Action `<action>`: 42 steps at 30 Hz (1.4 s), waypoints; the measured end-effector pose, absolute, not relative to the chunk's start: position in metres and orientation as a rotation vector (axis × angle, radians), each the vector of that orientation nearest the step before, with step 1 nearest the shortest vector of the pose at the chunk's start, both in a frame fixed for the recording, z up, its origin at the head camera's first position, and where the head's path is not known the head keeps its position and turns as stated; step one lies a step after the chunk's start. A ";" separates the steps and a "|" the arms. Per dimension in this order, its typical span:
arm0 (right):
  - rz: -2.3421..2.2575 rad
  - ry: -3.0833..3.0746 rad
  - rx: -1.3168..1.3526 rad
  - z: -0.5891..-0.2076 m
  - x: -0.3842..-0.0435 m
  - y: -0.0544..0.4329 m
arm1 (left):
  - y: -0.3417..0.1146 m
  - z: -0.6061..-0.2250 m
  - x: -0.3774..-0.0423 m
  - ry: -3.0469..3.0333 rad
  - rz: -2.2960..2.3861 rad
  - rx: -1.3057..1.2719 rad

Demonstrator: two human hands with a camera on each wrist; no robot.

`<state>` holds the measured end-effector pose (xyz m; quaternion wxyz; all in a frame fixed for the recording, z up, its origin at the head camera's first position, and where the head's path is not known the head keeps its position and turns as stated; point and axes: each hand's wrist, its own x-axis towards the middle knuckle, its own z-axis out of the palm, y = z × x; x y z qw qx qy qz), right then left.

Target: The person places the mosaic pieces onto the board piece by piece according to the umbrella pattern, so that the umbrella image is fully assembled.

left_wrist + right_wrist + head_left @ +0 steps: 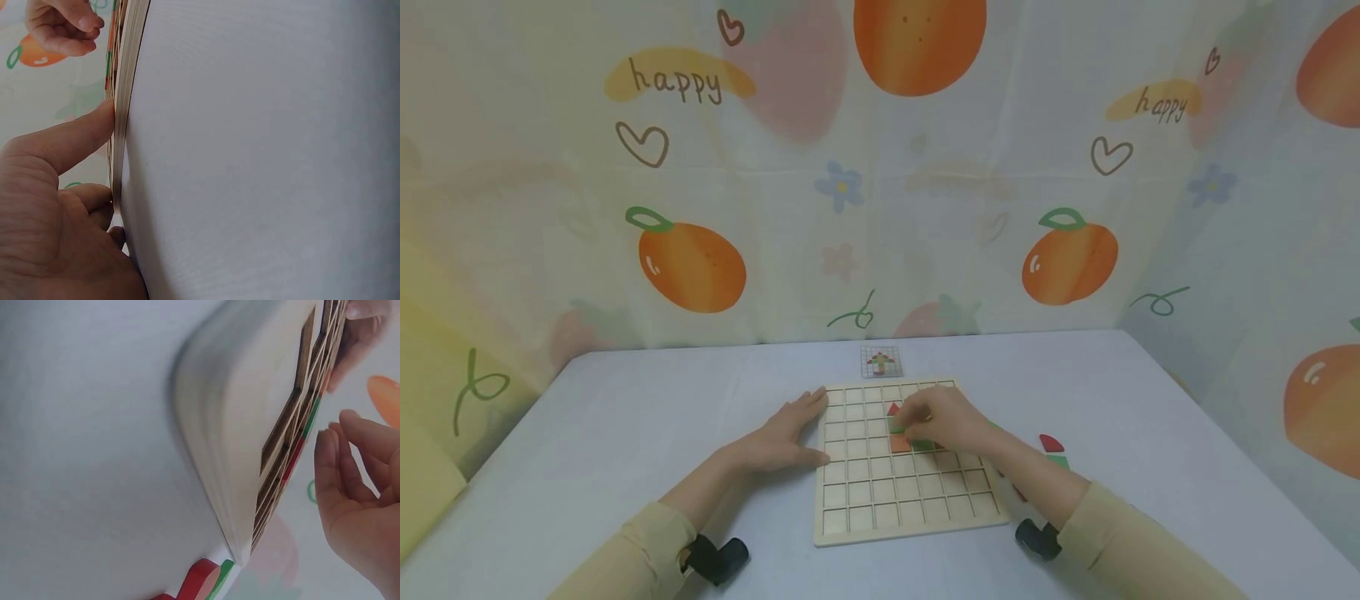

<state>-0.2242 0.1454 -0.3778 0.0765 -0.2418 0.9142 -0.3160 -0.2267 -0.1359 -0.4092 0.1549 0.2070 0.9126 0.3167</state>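
Observation:
A square wooden grid board [857, 493] lies on the white table. My left hand [781, 435] rests at its left edge, thumb and fingers spread and fairly straight; the left wrist view shows the thumb touching the rim. Over the upper middle of the grid is my right hand [949, 417], fingers bent toward the thumb. From the side, in the right wrist view, no piece shows at its fingertips. Around them in the grid sit a red triangle [892, 409], an orange piece [900, 443] and a green piece [922, 446]. The right hand hides some cells.
Behind the board lies a small pattern card [881, 362] with a coloured figure on a grid. Loose pieces lie right of the board, among them a red rounded one [1052, 442] and a green one [1059, 461], partly behind the right forearm. A fruit-printed curtain [790, 250] hangs behind.

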 end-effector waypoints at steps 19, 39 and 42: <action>-0.995 2.721 -0.590 -0.374 -0.230 0.164 | -0.136 -0.411 -0.226 2.615 0.911 0.602; -0.993 2.789 -0.361 -0.374 -0.233 0.228 | -0.135 -0.412 -0.226 2.627 0.898 0.566; -0.986 2.795 -0.378 -0.373 -0.234 0.239 | -0.136 -0.411 -0.226 2.626 0.897 0.581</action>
